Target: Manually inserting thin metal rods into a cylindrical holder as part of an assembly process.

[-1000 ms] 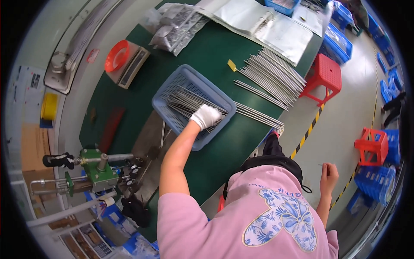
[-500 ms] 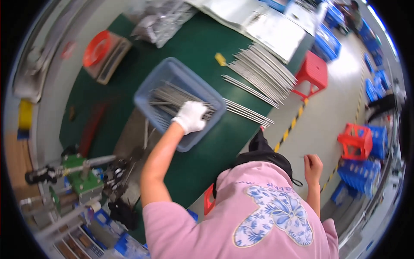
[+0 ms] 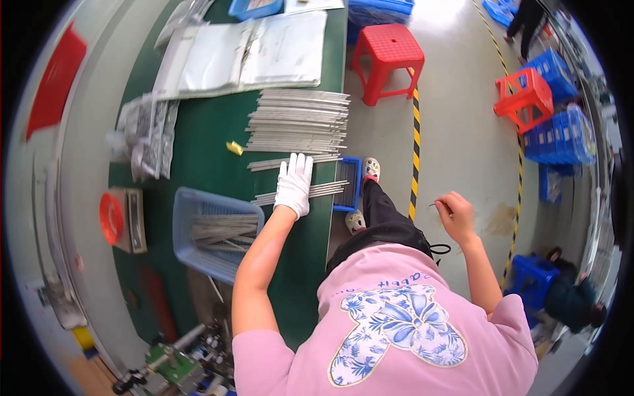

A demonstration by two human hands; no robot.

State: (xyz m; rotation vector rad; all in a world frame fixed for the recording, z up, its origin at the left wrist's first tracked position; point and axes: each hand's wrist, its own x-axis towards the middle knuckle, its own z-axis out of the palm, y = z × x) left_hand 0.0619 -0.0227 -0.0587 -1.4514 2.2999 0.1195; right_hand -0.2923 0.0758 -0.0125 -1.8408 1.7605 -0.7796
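Observation:
My left hand (image 3: 294, 186), in a white glove, lies with fingers stretched out over a few thin metal rods (image 3: 328, 189) on the green table (image 3: 218, 138). Its fingertips reach another small group of rods (image 3: 264, 164). Beyond them lies a wide row of similar rods (image 3: 297, 122), side by side. More rods (image 3: 223, 231) rest loosely inside a blue plastic basket (image 3: 181, 228), left of my wrist. My bare right hand (image 3: 457, 216) is raised over the floor, thumb and fingers pinching a thin dark sliver (image 3: 432, 204) too small to identify.
An open white folder (image 3: 284, 53) and plastic bags (image 3: 150, 135) lie at the back. A scale with an orange dish (image 3: 111, 218) stands left. A blue crate (image 3: 356, 178) sits by the table edge, and a red stool (image 3: 389, 49) stands beyond it. Green machinery (image 3: 175, 369) is near left.
My left hand has come out of the basket and moved right onto the rods on the table. The view has turned. My right hand stays raised in a pinch.

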